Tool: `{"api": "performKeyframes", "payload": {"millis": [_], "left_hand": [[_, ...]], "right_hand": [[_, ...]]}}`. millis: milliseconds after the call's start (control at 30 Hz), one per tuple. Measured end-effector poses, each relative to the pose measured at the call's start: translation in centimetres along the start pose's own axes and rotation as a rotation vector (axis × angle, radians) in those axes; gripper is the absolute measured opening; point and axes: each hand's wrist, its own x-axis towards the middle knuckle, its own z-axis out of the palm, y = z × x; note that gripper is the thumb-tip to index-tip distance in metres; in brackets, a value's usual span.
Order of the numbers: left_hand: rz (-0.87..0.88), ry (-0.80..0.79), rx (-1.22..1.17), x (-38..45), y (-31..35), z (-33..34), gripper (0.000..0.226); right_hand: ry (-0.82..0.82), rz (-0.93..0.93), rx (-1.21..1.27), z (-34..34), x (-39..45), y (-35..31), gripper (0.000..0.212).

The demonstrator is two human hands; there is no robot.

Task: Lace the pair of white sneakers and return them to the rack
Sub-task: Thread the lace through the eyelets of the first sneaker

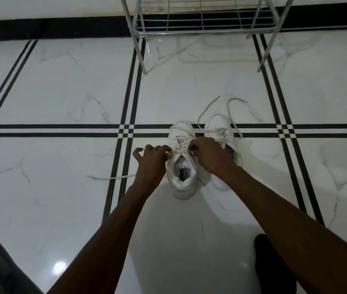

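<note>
Two white sneakers stand side by side on the floor, toes pointing away from me. The left sneaker (182, 177) is between my hands. My left hand (151, 160) pinches its lace at the left eyelets. My right hand (207, 152) pinches the lace on the right side of the same shoe. One loose lace end (113, 177) trails across the floor to the left. The right sneaker (221, 128) is partly hidden behind my right hand, and its loose laces (232, 111) loop out ahead of it. The metal wire rack (202, 20) stands farther ahead.
The floor (62, 85) is glossy white marble tile with black double stripes. A black skirting band (51, 28) runs along the wall behind the rack. The rack's legs (141, 56) stand on the floor. A dark shape (272, 264) lies near my right forearm, and grey fabric (0, 264) is at the lower left.
</note>
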Motion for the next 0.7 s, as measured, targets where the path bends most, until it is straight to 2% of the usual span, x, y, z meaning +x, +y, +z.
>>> {"api": "performKeyframes", "payload": {"millis": [100, 167, 300, 367, 467, 533, 633, 700], "left_hand": [[0.042, 0.170, 0.126, 0.0, -0.2, 0.0, 0.020], [0.066, 0.216, 0.224, 0.1, -0.4, -0.2, 0.030], [0.104, 0.183, 0.259, -0.1, -1.3, 0.1, 0.040], [0.065, 0.148, 0.190, -0.3, -1.6, 0.5, 0.038], [-0.053, 0.090, -0.036, -0.3, -1.2, 0.9, 0.027], [-0.103, 0.034, -0.345, 0.0, -1.3, 0.3, 0.022], [-0.198, -0.097, -0.758, 0.3, -1.5, -1.5, 0.028], [-0.218, -0.090, -1.022, 0.5, -0.8, -2.6, 0.038]], "right_hand": [[0.018, -0.040, 0.001, 0.5, 0.2, 0.4, 0.023], [0.012, -0.132, -0.121, 0.8, 0.2, 0.8, 0.023], [0.069, -0.225, -0.226, 1.4, -1.1, 1.5, 0.033], [0.045, -0.221, -0.296, 1.4, -1.6, 1.2, 0.029], [0.008, -0.193, -0.366, 0.7, -1.5, 0.0, 0.028], [-0.024, -0.112, -0.374, -0.1, -1.1, -0.4, 0.025], [-0.083, 0.014, -0.091, -1.1, 0.2, 0.2, 0.027], [-0.127, 0.091, 0.173, -2.1, 1.1, 0.8, 0.032]]}}
